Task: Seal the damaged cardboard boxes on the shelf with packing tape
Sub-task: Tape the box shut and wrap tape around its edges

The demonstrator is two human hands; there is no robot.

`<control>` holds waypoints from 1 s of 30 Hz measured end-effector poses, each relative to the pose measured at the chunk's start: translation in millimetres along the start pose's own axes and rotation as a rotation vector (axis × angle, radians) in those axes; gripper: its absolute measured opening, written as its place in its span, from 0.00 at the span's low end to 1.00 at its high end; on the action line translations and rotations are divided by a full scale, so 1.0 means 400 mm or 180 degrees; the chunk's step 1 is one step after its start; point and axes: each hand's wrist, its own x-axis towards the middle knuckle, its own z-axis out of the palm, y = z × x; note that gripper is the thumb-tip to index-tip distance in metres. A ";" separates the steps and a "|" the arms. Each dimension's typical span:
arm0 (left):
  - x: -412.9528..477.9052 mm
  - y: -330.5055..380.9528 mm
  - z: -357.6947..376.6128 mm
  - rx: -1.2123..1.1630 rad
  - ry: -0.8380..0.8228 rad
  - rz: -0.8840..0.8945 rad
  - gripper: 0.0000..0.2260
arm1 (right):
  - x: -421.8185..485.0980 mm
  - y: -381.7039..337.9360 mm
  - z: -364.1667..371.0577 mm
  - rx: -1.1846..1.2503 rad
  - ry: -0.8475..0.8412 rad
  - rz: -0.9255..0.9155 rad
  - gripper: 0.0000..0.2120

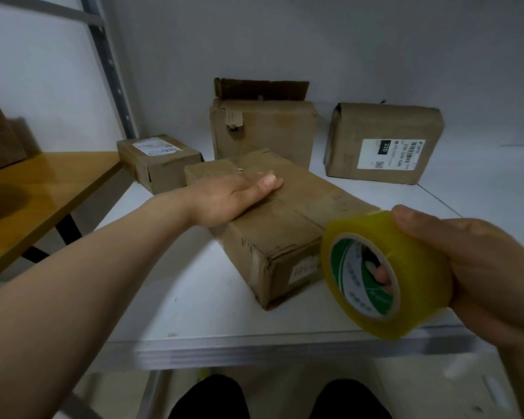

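Head view: a white shelf (194, 297) runs back to a pale wall, with a grey perforated upright (109, 65) and a wooden tabletop (43, 189) at left. The left hand (233, 195) lies flat, fingers straight, on the nearest box (285, 225). The right hand (481, 267) grips a yellowish tape roll (384, 273) just beside that box. The rear right box (387, 143) has a label reading "220".

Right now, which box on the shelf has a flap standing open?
The tall box at the back middle, behind the front box under the left hand: its top flap stands up; the other three look closed.
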 end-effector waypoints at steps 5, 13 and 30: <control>-0.008 0.022 -0.012 0.0021 -0.0249 -0.0120 0.35 | 0.027 -0.012 0.051 -0.0468 -0.0128 0.0319 0.36; -0.085 0.267 0.006 0.0296 -0.0744 -0.0080 0.33 | 0.034 0.006 0.048 -0.0421 0.0000 0.0450 0.18; -0.141 0.309 0.030 0.0823 -0.0025 -0.0180 0.34 | -0.001 0.047 0.102 0.0539 -0.0202 -0.0366 0.29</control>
